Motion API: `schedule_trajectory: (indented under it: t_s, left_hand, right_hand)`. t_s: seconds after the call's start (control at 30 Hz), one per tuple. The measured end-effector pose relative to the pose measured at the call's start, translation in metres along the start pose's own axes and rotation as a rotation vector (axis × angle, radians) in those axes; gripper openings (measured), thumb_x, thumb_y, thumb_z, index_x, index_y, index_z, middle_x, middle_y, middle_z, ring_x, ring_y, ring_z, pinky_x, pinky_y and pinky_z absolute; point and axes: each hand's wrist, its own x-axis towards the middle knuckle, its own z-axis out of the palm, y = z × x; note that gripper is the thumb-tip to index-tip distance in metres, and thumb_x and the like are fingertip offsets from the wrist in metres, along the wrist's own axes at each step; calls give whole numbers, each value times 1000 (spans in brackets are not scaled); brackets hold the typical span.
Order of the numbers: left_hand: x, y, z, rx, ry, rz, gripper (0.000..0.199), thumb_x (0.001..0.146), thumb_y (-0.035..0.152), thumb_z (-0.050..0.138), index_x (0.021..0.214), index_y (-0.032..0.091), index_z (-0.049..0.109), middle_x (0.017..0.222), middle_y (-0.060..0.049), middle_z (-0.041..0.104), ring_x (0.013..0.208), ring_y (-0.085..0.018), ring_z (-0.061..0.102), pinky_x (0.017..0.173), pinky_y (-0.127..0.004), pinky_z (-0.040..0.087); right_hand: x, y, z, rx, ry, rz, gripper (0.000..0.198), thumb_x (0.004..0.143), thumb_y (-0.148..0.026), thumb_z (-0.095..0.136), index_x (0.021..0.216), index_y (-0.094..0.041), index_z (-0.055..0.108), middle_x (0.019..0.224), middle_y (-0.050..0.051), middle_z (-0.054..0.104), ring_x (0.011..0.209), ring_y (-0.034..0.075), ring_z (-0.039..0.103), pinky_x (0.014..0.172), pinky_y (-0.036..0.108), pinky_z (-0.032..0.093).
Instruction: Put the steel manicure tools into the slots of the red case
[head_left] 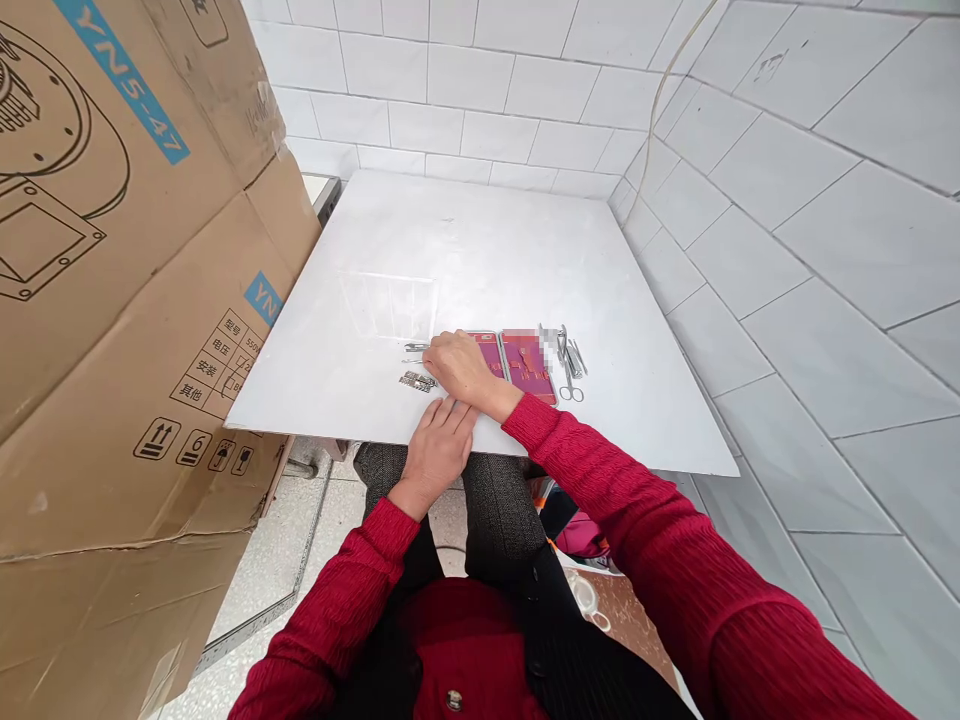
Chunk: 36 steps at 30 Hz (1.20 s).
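My right hand [459, 364] reaches across to the left over the table, its fingers curled down by a few thin metal tools [414, 348]. A slim tool end shows at its fingertips, but what the fingers hold is hidden. Just below it, my left hand [441, 442] lies flat on the table's front edge, fingers stretched out and holding nothing. Nail clippers [418, 382] lie to the left of both hands. An open manicure case [529, 372] with a purple-red lining sits behind and right of my right wrist, partly covered by it. Small scissors [568, 372] lie beside the case.
More small metal tools [576, 358] lie by the scissors. The white tabletop [480, 240] meets a tiled wall [457, 95] at the back and another on the right. A large cardboard box [150, 300] stands close on the left. A cable [660, 95] hangs in the corner.
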Motion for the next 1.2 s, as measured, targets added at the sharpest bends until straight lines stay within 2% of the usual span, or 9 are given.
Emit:
schedule_trajectory:
  t_s: [0.23, 0.47, 0.57, 0.67, 0.8, 0.87, 0.97, 1.03, 1.2]
  left_hand:
    - [-1, 1, 1, -10, -23, -23, 42, 97, 16, 46, 138, 17, 59, 136, -10, 65, 130, -26, 56, 116, -46, 40]
    - [-1, 1, -2, -12, 0, -8, 42, 98, 16, 46, 139, 16, 57, 142, -8, 61, 135, -26, 52, 117, -44, 38]
    - [-1, 1, -3, -13, 7, -1, 42, 98, 16, 46, 139, 14, 56, 142, -9, 61, 136, -26, 51, 116, -44, 38]
    - [-1, 0, -3, -11, 0, 8, 41, 98, 16, 46, 138, 14, 57, 142, -9, 61, 137, -27, 50, 116, -45, 38]
    - [0, 0, -4, -13, -6, 3, 42, 97, 14, 46, 137, 15, 58, 142, -9, 61, 136, -28, 51, 116, -45, 38]
    - [1, 1, -4, -19, -13, -2, 43, 97, 13, 46, 138, 17, 58, 142, -8, 61, 136, -27, 52, 116, -46, 38]
    - [3, 1, -4, -24, -16, 0, 44, 96, 12, 47, 138, 19, 58, 141, -8, 61, 136, -27, 52, 116, -46, 39]
    - [4, 1, -4, -22, -11, 0, 43, 96, 12, 47, 137, 19, 59, 141, -8, 62, 135, -27, 53, 116, -46, 39]
    - [4, 1, -4, -9, -1, 3, 42, 97, 11, 46, 136, 17, 59, 141, -9, 62, 135, -27, 53, 115, -46, 39]
  right_hand:
    - [8, 0, 7, -61, -45, -4, 27, 93, -9, 49, 86, -11, 74, 92, 17, 72, 90, 27, 62, 79, 38, 34]
    - [21, -2, 3, -113, -129, -142, 25, 90, -5, 49, 95, -8, 73, 98, 21, 72, 97, 30, 65, 82, 39, 39]
    - [23, 0, 0, -70, -128, -111, 23, 90, -5, 50, 98, -7, 71, 100, 22, 72, 97, 30, 65, 80, 37, 41]
    - [18, 11, 2, 94, -63, 36, 19, 90, -9, 52, 97, -9, 70, 95, 16, 73, 86, 24, 66, 74, 32, 42]
    - [2, 39, 11, 528, 60, 271, 13, 83, -10, 55, 87, -15, 67, 80, 4, 71, 70, 16, 63, 66, 26, 44]
    - [-9, 55, 17, 790, 97, 358, 22, 79, -10, 55, 97, -15, 67, 73, -1, 69, 63, 13, 60, 60, 23, 45]
    - [-25, 75, 25, 1062, 144, 430, 50, 75, -10, 56, 125, -14, 60, 63, -6, 64, 53, 11, 57, 53, 22, 46]
    - [-33, 84, 29, 1128, 174, 433, 59, 74, -11, 57, 133, -14, 57, 60, -7, 62, 51, 11, 56, 51, 22, 47]
    - [-38, 92, 27, 1146, 231, 495, 53, 75, -11, 58, 128, -12, 61, 59, -5, 63, 47, 11, 54, 48, 22, 47]
